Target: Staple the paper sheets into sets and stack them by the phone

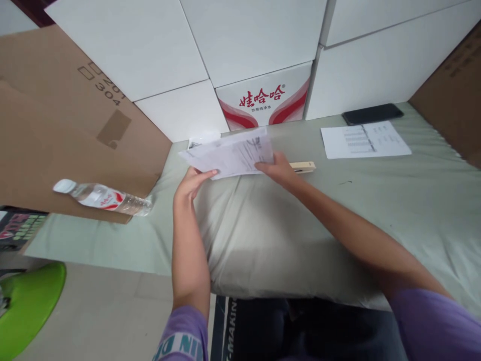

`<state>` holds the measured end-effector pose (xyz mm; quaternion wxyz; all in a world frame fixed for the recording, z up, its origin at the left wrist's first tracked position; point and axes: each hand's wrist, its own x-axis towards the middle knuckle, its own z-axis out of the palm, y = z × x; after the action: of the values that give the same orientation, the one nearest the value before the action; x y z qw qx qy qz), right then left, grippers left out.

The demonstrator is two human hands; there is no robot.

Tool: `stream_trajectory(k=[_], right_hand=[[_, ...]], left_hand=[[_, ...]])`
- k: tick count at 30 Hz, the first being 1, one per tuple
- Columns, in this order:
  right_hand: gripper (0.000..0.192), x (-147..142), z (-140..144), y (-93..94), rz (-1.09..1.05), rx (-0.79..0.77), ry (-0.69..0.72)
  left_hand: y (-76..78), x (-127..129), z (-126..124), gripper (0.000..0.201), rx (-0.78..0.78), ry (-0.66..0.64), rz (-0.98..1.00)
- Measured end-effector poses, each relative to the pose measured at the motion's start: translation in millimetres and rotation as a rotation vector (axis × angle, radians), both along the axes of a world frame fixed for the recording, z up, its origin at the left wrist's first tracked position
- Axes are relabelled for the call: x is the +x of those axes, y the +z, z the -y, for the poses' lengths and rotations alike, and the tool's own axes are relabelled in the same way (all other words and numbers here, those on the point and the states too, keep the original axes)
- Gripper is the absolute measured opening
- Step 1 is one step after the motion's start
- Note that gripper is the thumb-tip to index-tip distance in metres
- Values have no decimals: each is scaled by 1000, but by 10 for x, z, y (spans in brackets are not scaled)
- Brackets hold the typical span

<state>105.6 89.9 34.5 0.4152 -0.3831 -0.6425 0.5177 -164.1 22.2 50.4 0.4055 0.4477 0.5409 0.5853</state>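
Both forearms reach forward over the pale green cloth that covers the table, the left one running nearly straight up from the purple sleeve, the right one coming in on a long slant from the lower right corner. Between the two hands sits a small stack of printed papers, lifted at a slight tilt above the cloth — its left end lower and nearer the person, its right end toward the red-and-white carton behind. The left hand grips the stack's lower left corner, thumb on top of the sheets and the fingers tucked beneath (those fingers are hidden by the paper). The right hand closes on the stack's right edge, fingers curled on the printed face, knuckles toward the camera. Just past the right hand, touching or nearly touching it, a small beige wooden clip lies on the cloth. Farther right a single printed sheet lies flat, with a dark phone just behind it. To the left a water bottle lies on its side against a brown cardboard box.
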Motion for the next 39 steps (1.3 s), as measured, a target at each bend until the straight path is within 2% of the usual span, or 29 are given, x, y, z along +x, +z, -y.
stream_trajectory(k=[3, 6, 9, 14, 17, 21, 25, 27, 30, 33, 39], right_hand=[[27, 193, 70, 179, 42, 86, 69], [30, 466, 198, 235, 69, 124, 57], [34, 798, 366, 144, 83, 164, 1], [38, 1191, 567, -183, 55, 82, -20], [35, 1231, 619, -338, 40, 86, -92], [31, 1191, 652, -414, 49, 174, -191], [29, 1191, 632, -462, 82, 203, -128], [29, 1204, 621, -484, 73, 199, -119], [31, 1218, 626, -494, 33, 198, -102], [34, 1217, 646, -484, 11, 187, -77], [42, 1204, 624, -496, -12, 222, -137]], left_hand=[[85, 162, 37, 70, 72, -6, 1], [117, 382, 72, 58, 39, 51, -24], [75, 618, 113, 48, -30, 49, -25], [-85, 939, 146, 38, -76, -154, -8], [-184, 1049, 136, 36, -64, -189, -19], [-319, 1111, 102, 41, 5, -79, 11], [-429, 1146, 76, 45, 31, -115, 32], [-429, 1160, 84, 46, 7, -127, 30], [-370, 1169, 108, 41, -20, -35, 32], [-336, 1167, 116, 32, 59, 38, 14], [-421, 1164, 69, 45, 220, -56, -53]])
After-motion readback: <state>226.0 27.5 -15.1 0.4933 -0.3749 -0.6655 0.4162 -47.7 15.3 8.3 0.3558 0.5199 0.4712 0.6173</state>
